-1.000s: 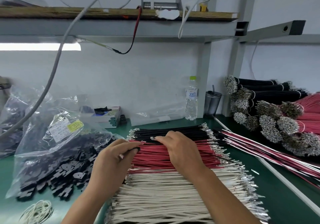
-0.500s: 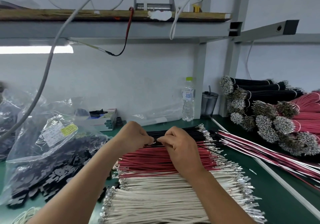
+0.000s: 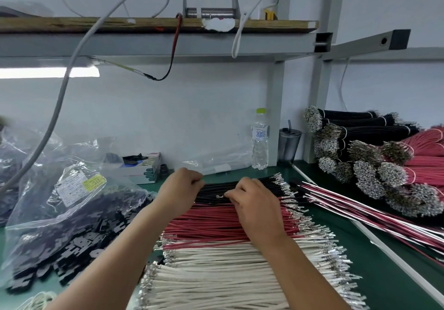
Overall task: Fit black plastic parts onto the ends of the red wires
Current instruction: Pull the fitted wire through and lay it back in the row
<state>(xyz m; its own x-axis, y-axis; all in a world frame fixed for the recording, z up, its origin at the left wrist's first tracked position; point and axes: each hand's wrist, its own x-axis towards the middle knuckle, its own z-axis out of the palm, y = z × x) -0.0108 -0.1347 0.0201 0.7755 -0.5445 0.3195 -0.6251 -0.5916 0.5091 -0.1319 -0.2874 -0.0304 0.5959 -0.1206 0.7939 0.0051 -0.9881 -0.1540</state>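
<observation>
Left hand (image 3: pixel 179 189) clenching, contents unclear; right hand (image 3: pixel 254 204) pinching metal wire tip over black wires (image 3: pixel 216 189). Clear bag (image 3: pixel 79 204) at 9 o'clock spilling black plastic parts (image 3: pixel 79 245) onto counter (image 3: pixel 384 273).

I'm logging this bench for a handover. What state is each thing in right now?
left hand: fingers curled; contents hidden.
right hand: pinching a small metal wire end over the black wires.
red wires: loose, lying flat in a row.
white wires: loose, flat.
bag of black plastic parts: open, spilling.
water bottle: upright, capped.
</observation>
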